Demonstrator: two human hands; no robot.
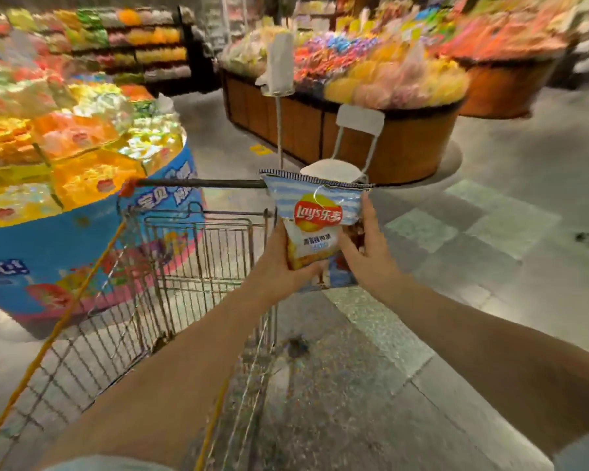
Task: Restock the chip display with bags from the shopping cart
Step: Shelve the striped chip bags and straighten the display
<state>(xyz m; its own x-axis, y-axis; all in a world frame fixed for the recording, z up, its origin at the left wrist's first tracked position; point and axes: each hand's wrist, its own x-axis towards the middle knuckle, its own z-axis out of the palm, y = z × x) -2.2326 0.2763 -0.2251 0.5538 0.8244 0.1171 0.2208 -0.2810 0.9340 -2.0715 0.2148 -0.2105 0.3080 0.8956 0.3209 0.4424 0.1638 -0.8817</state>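
I hold a blue-and-white striped Lay's chip bag (315,212) upright in front of me, above the right rim of the wire shopping cart (170,277). My left hand (279,263) grips the bag's lower left edge. My right hand (368,253) holds its right side, with more bags behind it whose number I cannot tell. The cart's basket looks nearly bare; its handle bar (201,182) runs behind the bag. A round blue display (65,158) piled with yellow and orange bags stands to the left of the cart.
A white chair (354,137) stands just beyond the bag. Behind it are wooden-sided round bins (388,144) heaped with colourful sweets. Dark shelving (143,42) lines the far left wall. Grey tiled floor (490,232) spreads to the right.
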